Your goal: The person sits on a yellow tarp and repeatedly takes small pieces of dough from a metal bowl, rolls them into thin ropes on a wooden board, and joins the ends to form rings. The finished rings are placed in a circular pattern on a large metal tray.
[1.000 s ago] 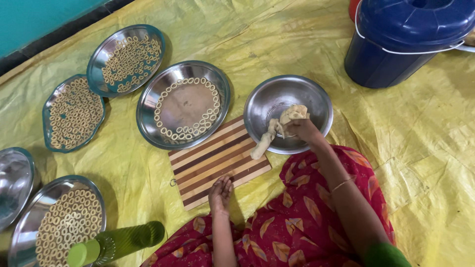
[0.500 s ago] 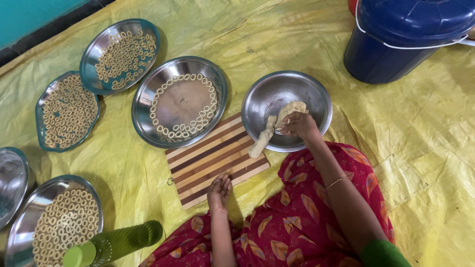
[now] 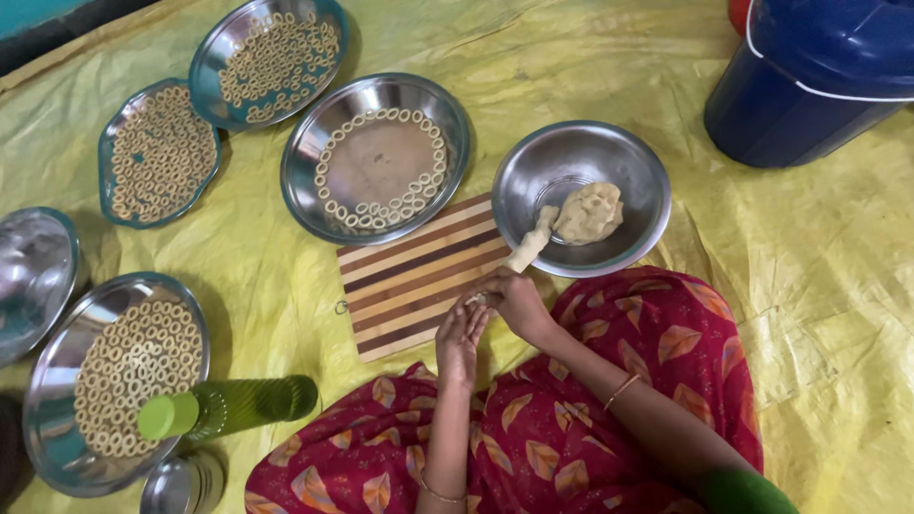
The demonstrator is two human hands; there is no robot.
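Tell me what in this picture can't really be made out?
- What the fingers of the left hand and right hand pinch: too small, covered by fingertips.
- Blue bucket: cut off by the top and right edges, contents unseen.
- Small steel container: cut off by the bottom edge.
- Leftmost steel plate: cut by the left edge.

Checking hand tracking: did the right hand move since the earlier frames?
Yes. The right hand came out of the steel bowl toward the body, and is now over the striped board's near edge by the left hand.
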